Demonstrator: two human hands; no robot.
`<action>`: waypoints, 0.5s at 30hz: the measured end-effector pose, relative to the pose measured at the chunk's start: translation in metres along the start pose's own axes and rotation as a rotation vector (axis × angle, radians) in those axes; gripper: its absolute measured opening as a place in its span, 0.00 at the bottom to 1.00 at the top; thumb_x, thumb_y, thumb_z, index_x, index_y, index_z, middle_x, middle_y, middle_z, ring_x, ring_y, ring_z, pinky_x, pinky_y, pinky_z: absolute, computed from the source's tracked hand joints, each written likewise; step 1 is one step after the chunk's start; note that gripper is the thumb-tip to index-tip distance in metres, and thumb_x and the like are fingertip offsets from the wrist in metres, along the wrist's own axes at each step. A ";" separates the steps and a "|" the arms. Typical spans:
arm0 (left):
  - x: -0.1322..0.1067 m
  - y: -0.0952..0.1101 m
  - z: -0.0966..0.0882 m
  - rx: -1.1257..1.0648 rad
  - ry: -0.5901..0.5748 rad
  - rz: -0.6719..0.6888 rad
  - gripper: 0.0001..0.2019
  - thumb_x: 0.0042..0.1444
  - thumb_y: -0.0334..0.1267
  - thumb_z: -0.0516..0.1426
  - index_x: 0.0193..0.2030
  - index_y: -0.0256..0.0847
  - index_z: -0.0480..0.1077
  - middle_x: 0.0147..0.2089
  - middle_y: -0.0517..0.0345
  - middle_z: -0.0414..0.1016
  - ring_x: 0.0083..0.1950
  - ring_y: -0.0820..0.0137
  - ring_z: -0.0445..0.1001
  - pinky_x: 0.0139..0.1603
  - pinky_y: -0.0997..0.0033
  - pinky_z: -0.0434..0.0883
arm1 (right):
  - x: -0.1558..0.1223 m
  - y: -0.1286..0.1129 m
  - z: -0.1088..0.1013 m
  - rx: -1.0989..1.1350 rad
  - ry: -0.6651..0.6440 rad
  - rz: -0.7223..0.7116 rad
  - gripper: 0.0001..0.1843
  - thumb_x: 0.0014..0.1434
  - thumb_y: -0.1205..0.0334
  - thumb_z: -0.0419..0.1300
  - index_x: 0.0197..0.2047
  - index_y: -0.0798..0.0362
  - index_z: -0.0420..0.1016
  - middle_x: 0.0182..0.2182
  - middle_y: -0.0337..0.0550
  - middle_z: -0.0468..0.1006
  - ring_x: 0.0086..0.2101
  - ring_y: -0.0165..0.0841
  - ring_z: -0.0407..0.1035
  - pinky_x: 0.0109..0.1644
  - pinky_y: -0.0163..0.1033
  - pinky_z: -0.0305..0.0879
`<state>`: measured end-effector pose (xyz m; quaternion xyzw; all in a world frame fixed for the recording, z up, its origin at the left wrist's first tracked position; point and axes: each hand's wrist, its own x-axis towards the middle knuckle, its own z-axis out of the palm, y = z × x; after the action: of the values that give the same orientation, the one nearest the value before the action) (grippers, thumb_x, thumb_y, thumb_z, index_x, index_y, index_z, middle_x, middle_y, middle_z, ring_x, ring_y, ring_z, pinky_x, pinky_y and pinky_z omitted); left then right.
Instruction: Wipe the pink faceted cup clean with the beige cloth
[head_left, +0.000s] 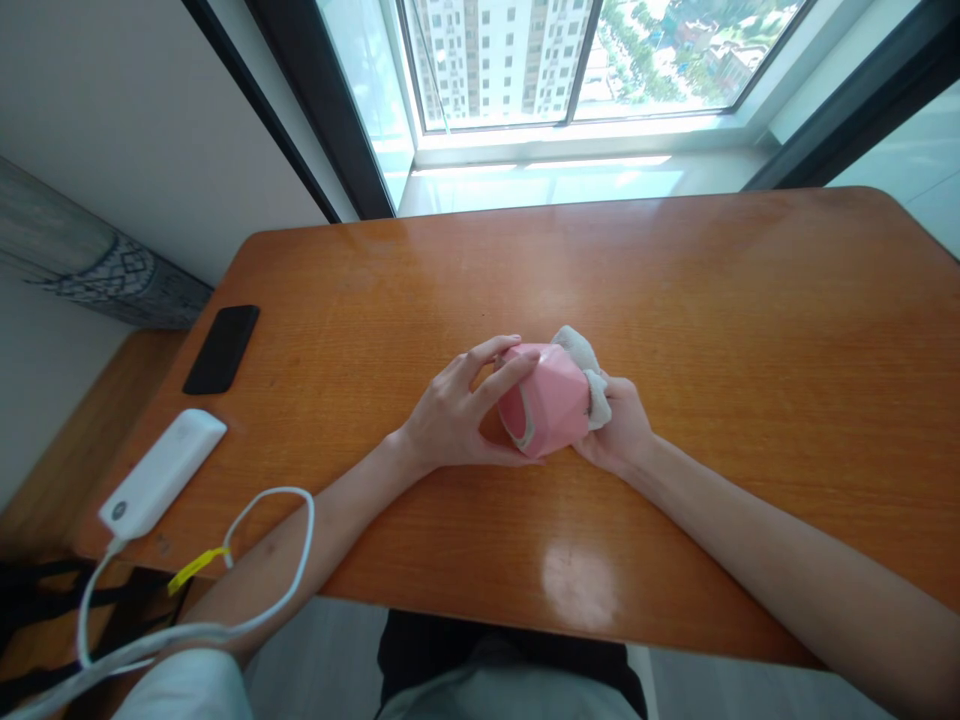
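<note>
A pink vessel with faceted sides, like a small pot, is held tilted on its side above the table, a pale-edged opening facing left. My left hand grips it from the left, fingers over the top and thumb below. A white cloth is bunched against its right end. My right hand is closed on that cloth and presses it to the vessel; part of its fingers is hidden behind the cloth and the vessel.
The brown wooden table spans the view, with a window behind it. At left lie a black phone and a white power bank. A white cable with a yellow tag loops over my left forearm.
</note>
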<state>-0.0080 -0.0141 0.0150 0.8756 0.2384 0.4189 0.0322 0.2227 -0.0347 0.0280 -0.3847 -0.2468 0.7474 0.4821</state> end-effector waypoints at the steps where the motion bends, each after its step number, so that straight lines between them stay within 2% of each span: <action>1: -0.001 0.000 0.001 -0.006 -0.013 -0.025 0.63 0.55 0.75 0.70 0.87 0.47 0.49 0.76 0.32 0.70 0.71 0.46 0.79 0.69 0.45 0.83 | 0.000 0.000 0.000 0.004 0.001 0.000 0.07 0.44 0.64 0.69 0.31 0.49 0.81 0.23 0.40 0.81 0.23 0.36 0.73 0.26 0.40 0.74; 3: -0.002 -0.003 0.002 0.000 -0.040 0.000 0.64 0.56 0.74 0.69 0.88 0.49 0.44 0.79 0.31 0.65 0.76 0.44 0.75 0.72 0.41 0.80 | 0.000 -0.001 0.002 0.016 0.001 -0.008 0.07 0.43 0.64 0.68 0.29 0.49 0.80 0.23 0.40 0.81 0.23 0.36 0.73 0.26 0.39 0.74; 5: -0.004 -0.008 0.004 0.010 -0.065 0.081 0.61 0.62 0.66 0.70 0.89 0.55 0.39 0.86 0.33 0.54 0.84 0.41 0.64 0.76 0.36 0.75 | -0.001 -0.003 0.007 0.030 0.002 -0.007 0.06 0.40 0.64 0.68 0.26 0.49 0.77 0.22 0.40 0.81 0.24 0.38 0.75 0.25 0.39 0.74; 7: -0.005 -0.012 0.005 0.016 -0.071 0.161 0.55 0.65 0.56 0.71 0.88 0.61 0.41 0.90 0.40 0.45 0.88 0.42 0.57 0.79 0.33 0.72 | -0.002 -0.005 0.011 0.042 0.008 0.000 0.07 0.39 0.64 0.67 0.25 0.48 0.76 0.21 0.41 0.80 0.25 0.40 0.77 0.25 0.40 0.75; 8: -0.004 -0.012 0.004 0.026 -0.066 0.184 0.52 0.66 0.53 0.71 0.87 0.62 0.45 0.90 0.41 0.44 0.87 0.42 0.57 0.79 0.34 0.72 | -0.003 -0.005 0.012 0.043 0.012 0.001 0.07 0.39 0.64 0.67 0.25 0.47 0.75 0.21 0.41 0.80 0.26 0.41 0.78 0.25 0.41 0.76; 10: -0.004 -0.011 0.003 0.054 -0.049 0.196 0.47 0.66 0.53 0.71 0.85 0.60 0.53 0.88 0.40 0.51 0.84 0.45 0.65 0.77 0.40 0.75 | -0.003 -0.005 0.014 0.035 0.016 -0.006 0.07 0.39 0.63 0.67 0.27 0.47 0.76 0.21 0.40 0.80 0.27 0.42 0.79 0.25 0.41 0.77; 12: -0.002 -0.007 0.002 0.072 -0.034 0.161 0.46 0.65 0.59 0.70 0.84 0.57 0.57 0.84 0.38 0.59 0.78 0.47 0.73 0.72 0.46 0.78 | -0.003 -0.005 0.013 0.020 0.011 -0.016 0.08 0.40 0.63 0.67 0.27 0.47 0.76 0.21 0.40 0.81 0.27 0.42 0.79 0.25 0.41 0.77; 15: -0.001 -0.002 0.000 0.024 -0.018 0.032 0.54 0.59 0.70 0.70 0.84 0.53 0.56 0.77 0.35 0.68 0.71 0.48 0.79 0.67 0.49 0.81 | -0.002 -0.004 0.011 0.008 0.009 -0.028 0.08 0.41 0.62 0.69 0.27 0.47 0.75 0.21 0.41 0.80 0.26 0.41 0.78 0.25 0.40 0.76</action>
<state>-0.0088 -0.0128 0.0139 0.8834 0.2290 0.4086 0.0169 0.2161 -0.0353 0.0384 -0.3825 -0.2474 0.7397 0.4952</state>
